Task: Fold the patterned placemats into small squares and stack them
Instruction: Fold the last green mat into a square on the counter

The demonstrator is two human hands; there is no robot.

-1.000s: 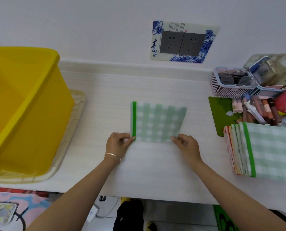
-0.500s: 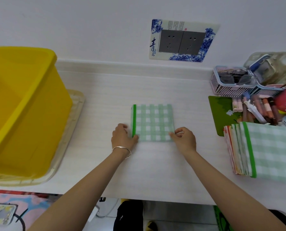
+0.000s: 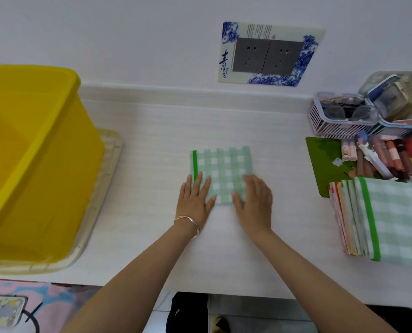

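Well off to the left of the left hand we see a yellow tub [image 3: 32,152] standing in a pale tray [image 3: 105,183] on the white worktop [image 3: 152,131].

Our left hand [image 3: 195,200] lies palm down, fingers straight and slightly fanned, pointing away from us. Its fingertips rest on the near left corner of the folded placemat [image 3: 224,164], across the bright green edge strip [image 3: 195,162], and the thumb reaches right along the near edge. A silver bangle [image 3: 187,221] circles the wrist. The forearm runs in from the lower left.

The placemat, a pale green and white check folded to a small square, lies flat on the worktop under and just beyond both hands, its green strip on the left hand's side.

Our right hand [image 3: 255,203] is also flat and palm down, fingers straight and close together, covering the near right corner of the placemat. Its thumb points left towards the left hand's thumb, with a small gap between them. The forearm comes in from the lower right. Neither hand curls round or pinches the cloth; both press on it.

Well to the right of the right hand sits a stack of placemats [image 3: 392,219], edges fanned, a green check one on top. Beyond that stack are a dark green mat [image 3: 325,162], a heap of small tubes [image 3: 382,157] and a pink basket [image 3: 332,128].
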